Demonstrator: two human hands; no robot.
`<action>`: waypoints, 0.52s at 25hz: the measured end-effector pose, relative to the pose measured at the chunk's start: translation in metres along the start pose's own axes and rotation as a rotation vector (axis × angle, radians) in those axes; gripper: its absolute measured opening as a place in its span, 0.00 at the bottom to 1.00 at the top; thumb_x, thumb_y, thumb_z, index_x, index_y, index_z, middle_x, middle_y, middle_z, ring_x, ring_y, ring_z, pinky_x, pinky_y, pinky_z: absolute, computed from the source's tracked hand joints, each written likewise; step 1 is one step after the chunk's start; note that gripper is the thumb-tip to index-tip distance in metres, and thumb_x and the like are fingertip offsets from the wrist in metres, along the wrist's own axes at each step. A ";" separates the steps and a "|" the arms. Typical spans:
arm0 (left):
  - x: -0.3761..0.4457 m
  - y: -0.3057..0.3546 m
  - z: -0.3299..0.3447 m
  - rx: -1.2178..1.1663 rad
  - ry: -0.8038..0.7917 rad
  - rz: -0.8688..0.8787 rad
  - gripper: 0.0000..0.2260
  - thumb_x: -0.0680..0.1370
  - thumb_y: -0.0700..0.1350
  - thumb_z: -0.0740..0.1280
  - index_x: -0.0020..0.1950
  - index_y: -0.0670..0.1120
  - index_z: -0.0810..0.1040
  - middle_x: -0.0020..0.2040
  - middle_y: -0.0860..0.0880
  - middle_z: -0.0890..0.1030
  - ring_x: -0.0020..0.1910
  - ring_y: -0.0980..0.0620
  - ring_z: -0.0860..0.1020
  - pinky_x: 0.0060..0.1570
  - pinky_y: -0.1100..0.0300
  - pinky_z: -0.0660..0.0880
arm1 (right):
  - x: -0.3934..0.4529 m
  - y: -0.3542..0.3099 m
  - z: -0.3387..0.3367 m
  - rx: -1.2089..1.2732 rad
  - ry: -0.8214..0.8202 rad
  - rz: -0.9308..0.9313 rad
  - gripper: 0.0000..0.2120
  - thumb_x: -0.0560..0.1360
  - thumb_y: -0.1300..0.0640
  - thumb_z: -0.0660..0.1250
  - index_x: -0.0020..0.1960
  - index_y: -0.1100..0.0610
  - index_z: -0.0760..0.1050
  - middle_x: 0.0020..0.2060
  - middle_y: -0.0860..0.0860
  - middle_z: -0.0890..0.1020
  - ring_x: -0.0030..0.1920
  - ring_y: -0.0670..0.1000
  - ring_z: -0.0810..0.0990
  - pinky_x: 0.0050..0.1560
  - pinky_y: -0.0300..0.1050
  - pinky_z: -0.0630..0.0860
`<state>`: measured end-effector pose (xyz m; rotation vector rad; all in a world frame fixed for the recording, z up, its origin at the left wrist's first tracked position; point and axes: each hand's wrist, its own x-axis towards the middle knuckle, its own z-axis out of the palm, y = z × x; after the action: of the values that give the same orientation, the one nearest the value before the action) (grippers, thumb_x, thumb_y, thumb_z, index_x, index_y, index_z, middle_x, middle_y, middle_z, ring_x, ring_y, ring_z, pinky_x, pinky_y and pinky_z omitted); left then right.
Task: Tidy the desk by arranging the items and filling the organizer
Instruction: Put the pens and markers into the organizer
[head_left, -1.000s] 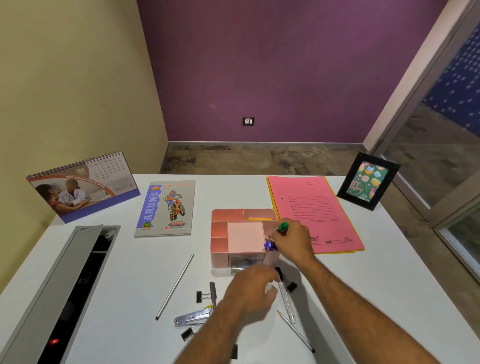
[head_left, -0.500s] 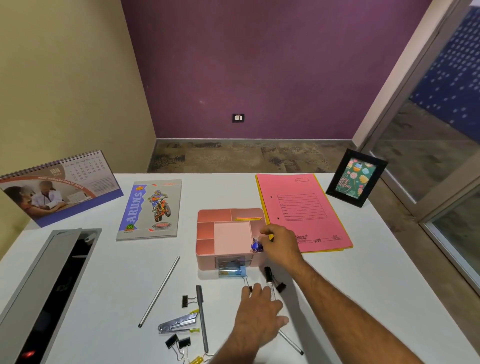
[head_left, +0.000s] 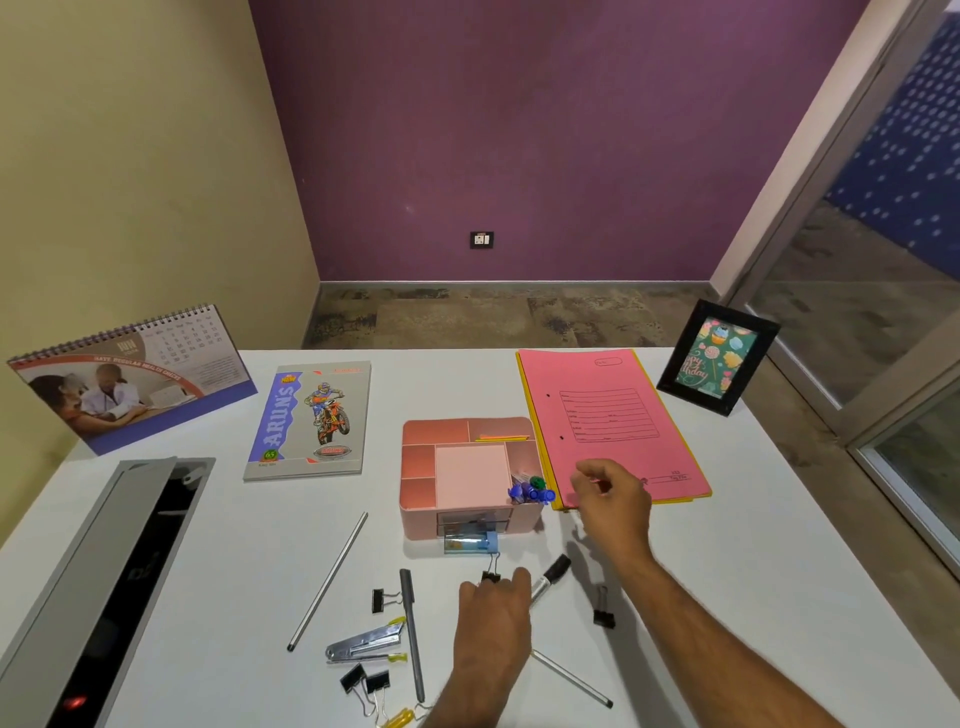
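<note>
The pink organizer (head_left: 415, 519) stands mid-desk, with blue and green push pins (head_left: 530, 491) lying in its right compartment and a small blue box (head_left: 470, 543) at its open front drawer. My right hand (head_left: 613, 509) hovers just right of it, fingers loosely curled, with nothing visible in them. Nearer to me, my left hand (head_left: 493, 623) lies low over the desk. Its fingertips touch a black binder clip (head_left: 491, 574), and it covers most of a black-capped marker (head_left: 553, 574).
Loose on the near desk are a silver rod (head_left: 327, 582), grey pen (head_left: 412, 634), stapler (head_left: 363, 644), several binder clips (head_left: 363, 680) and a pencil (head_left: 571, 678). Notebook (head_left: 311, 421), calendar (head_left: 130, 384), pink folder (head_left: 608, 415) and photo frame (head_left: 717, 358) line the back. An open cable tray (head_left: 104, 587) lies left.
My right hand has let the push pins go into the organizer's right compartment and drawn back to the right. My left hand has shifted onto the binder clip in front of the drawer.
</note>
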<state>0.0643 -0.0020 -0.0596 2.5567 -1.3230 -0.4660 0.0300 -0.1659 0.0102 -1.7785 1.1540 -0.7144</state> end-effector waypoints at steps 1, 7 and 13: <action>-0.001 0.000 -0.004 -0.073 0.024 -0.024 0.07 0.78 0.41 0.60 0.53 0.51 0.70 0.46 0.49 0.82 0.46 0.46 0.78 0.47 0.52 0.65 | -0.002 0.004 -0.004 0.017 0.020 0.018 0.06 0.74 0.63 0.71 0.50 0.56 0.81 0.43 0.47 0.82 0.45 0.48 0.79 0.51 0.47 0.78; -0.008 0.006 -0.031 -0.551 0.181 -0.113 0.07 0.81 0.46 0.63 0.45 0.55 0.68 0.42 0.55 0.76 0.46 0.52 0.70 0.46 0.58 0.69 | -0.029 0.023 -0.009 0.060 -0.059 0.015 0.14 0.70 0.58 0.76 0.55 0.50 0.80 0.47 0.46 0.83 0.47 0.50 0.81 0.44 0.52 0.82; -0.004 -0.006 -0.021 -0.695 0.260 -0.030 0.05 0.79 0.55 0.63 0.46 0.59 0.68 0.45 0.60 0.76 0.48 0.54 0.74 0.45 0.57 0.76 | -0.051 0.004 0.001 0.126 -0.203 -0.152 0.21 0.70 0.64 0.75 0.53 0.41 0.78 0.41 0.42 0.83 0.42 0.45 0.81 0.43 0.39 0.79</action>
<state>0.0746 0.0058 -0.0412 1.9740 -0.8360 -0.4731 0.0083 -0.1192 0.0062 -1.7989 0.8288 -0.6628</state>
